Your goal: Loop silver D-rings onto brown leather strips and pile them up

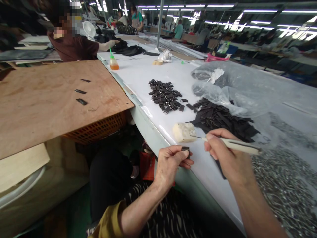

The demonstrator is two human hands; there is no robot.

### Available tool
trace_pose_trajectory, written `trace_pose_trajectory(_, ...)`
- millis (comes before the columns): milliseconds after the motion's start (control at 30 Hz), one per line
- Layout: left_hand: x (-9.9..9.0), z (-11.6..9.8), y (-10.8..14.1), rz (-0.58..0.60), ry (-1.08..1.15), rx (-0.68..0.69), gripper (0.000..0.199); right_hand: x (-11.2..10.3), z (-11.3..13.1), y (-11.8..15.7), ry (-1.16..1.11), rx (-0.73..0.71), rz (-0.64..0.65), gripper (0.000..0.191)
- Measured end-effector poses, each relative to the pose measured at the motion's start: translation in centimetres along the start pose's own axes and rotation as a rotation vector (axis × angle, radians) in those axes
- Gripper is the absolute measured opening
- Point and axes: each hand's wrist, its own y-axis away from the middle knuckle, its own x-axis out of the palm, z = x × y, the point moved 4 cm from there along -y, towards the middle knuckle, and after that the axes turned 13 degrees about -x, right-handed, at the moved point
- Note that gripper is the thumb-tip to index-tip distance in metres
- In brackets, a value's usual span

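Observation:
Between the thumb and fingers of my left hand is a small dark piece, held at the table's edge. My right hand grips a white pen-like tool, its thin dark tip pointing left over a cream-coloured block. A dark strip lies under my right hand. Beyond the block sits a pile of small dark tabs with metal rings. Many loose dark strips are heaped to its right.
Metal rings spread over the right side, near clear plastic. A bottle with a green tip and a tape roll stand farther back. A wooden board is at left; a person in dark red sits beyond it.

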Motion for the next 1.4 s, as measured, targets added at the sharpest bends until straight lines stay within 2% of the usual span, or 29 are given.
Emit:
trace_pose_trajectory(167, -0.7, -0.4, -0.5, -0.032, -0.044, 0.074, 0.016, 1.4, -0.8, -0.7, -0.091, 0.046, 0.015, 0.020)
trace_pose_trajectory(633, -0.8, -0.1, -1.2, -0.017, -0.091, 0.035, 0.018, 3.4, -2.5, -1.5, -0.124, 0.036, 0.071, 0.023)
trace_pose_trajectory(767, -0.9, 0.2, -1.5, -0.011, -0.046, 0.028, 0.021, 2.8, -2.2, -1.2, -0.151, 0.053, 0.034, 0.021)
trace_pose_trajectory(900, -0.9, 0.4, -1.6, 0.011, -0.019, 0.037, 0.021, 1.1, -1.3, -0.4, -0.208, 0.105, -0.073, 0.019)
trace_pose_trajectory(1067, -0.6, 0.6, -1.2, 0.057, -0.043, 0.046, 0.019, -0.7, -1.3, 1.3, -0.484, 0.170, -0.121, 0.013)
trace_pose_trajectory(1200, -0.1, 0.8, -1.0, 0.097, -0.044, 0.045, 0.020, -1.2, -2.0, 2.4, -0.635, 0.224, -0.087, 0.010)
trace_pose_trajectory(1400, 0.5, 0.9, -0.8, 0.148, -0.012, 0.040, 0.020, -1.0, -2.6, 2.7, -0.701, 0.226, -0.036, 0.010)
